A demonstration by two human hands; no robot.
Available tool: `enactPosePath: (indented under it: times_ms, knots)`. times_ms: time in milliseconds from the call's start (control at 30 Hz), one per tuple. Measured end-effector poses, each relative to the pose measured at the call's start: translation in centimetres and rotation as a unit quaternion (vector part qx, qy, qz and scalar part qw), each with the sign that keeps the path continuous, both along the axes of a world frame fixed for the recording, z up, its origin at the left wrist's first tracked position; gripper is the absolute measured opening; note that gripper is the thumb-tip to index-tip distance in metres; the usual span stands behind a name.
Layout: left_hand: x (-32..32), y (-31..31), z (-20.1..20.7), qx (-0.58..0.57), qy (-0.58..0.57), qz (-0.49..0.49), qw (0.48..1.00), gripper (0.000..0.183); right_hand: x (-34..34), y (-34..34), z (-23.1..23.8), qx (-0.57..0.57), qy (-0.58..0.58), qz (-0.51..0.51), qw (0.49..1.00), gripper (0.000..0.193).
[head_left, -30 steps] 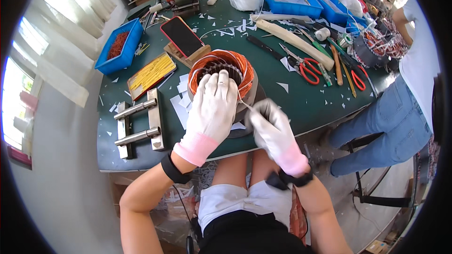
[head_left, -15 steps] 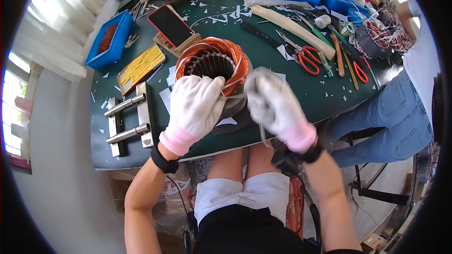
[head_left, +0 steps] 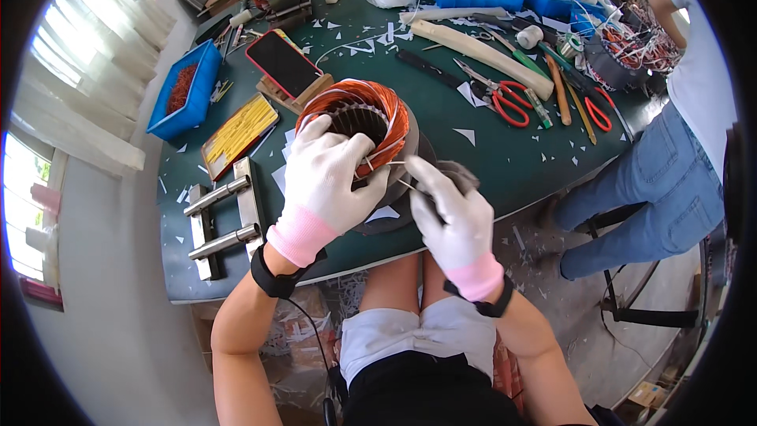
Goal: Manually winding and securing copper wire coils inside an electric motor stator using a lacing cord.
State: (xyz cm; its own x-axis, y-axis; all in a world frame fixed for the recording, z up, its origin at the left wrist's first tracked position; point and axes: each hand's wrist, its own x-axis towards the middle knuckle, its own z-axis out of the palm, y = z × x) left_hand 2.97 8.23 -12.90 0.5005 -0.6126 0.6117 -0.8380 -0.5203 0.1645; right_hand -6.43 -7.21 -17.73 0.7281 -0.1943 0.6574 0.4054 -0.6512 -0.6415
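A round motor stator (head_left: 364, 114) wound with copper wire stands on the green table (head_left: 505, 166) in front of me. My left hand (head_left: 325, 177), in a white glove with a pink cuff, lies over the stator's near rim and grips it. My right hand (head_left: 451, 221), gloved the same way, is just right of the stator and pinches a thin white cord (head_left: 386, 164) that runs from the winding to its fingers. A black band sits on each wrist.
A phone (head_left: 284, 63) on a wooden stand, a yellow strip tray (head_left: 239, 128), a blue bin (head_left: 185, 91) and a metal roller fixture (head_left: 221, 217) lie to the left. Red-handled scissors (head_left: 505, 99), tools and blue bins lie at the back right. Another person in jeans (head_left: 662, 189) stands at right.
My right hand came down from above the stator's right side to the near right and now pulls the cord taut. The left hand stays on the stator. The view shifted closer.
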Motion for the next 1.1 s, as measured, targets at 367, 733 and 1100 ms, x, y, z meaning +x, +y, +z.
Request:
enactPosePath:
  times_ms: [367,733,1100]
  knots:
    - [-0.1,0.8,0.7,0.091,-0.012,0.100,0.991,0.044,-3.1,-1.1,-2.9,0.579,0.276,0.330,0.693,0.031]
    - [0.2,-0.1,0.4,0.073,-0.009,0.104,0.992,0.048,9.3,-2.8,7.0,-0.286,0.171,0.160,0.929,0.027]
    - [-0.2,0.1,0.1,0.070,0.073,0.189,0.977,0.079,10.3,-2.0,4.4,-0.138,0.072,0.132,0.979,0.017]
